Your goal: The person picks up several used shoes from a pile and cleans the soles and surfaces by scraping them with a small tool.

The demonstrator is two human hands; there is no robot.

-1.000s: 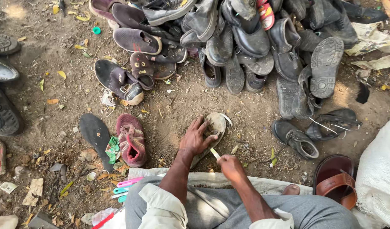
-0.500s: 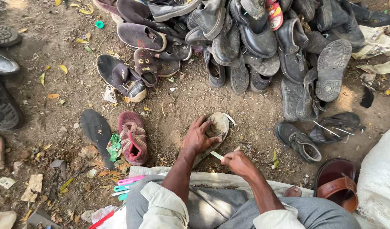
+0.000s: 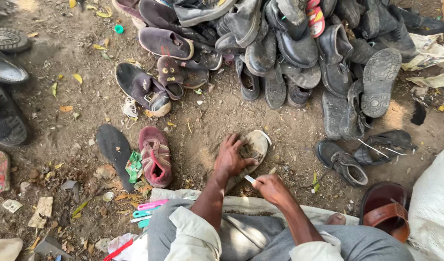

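Note:
My left hand (image 3: 231, 157) presses down on a dusty beige shoe (image 3: 254, 147) lying on the dirt ground just ahead of my knees. My right hand (image 3: 271, 188) is closed around a small blade (image 3: 251, 179) with a pale tip, held against the near edge of that shoe. Both forearms reach out from light rolled sleeves over grey trousers.
A large heap of worn dark shoes (image 3: 289, 53) fills the top of the view. A maroon shoe (image 3: 155, 157) and a loose black sole (image 3: 113, 147) lie to the left. A brown sandal (image 3: 386, 212) sits at the right beside a white sack (image 3: 432, 212). Pink and teal tools (image 3: 147, 210) lie by my left knee.
Both hands have stayed on the beige shoe. The right hand with the blade has shifted slightly along the shoe's near edge.

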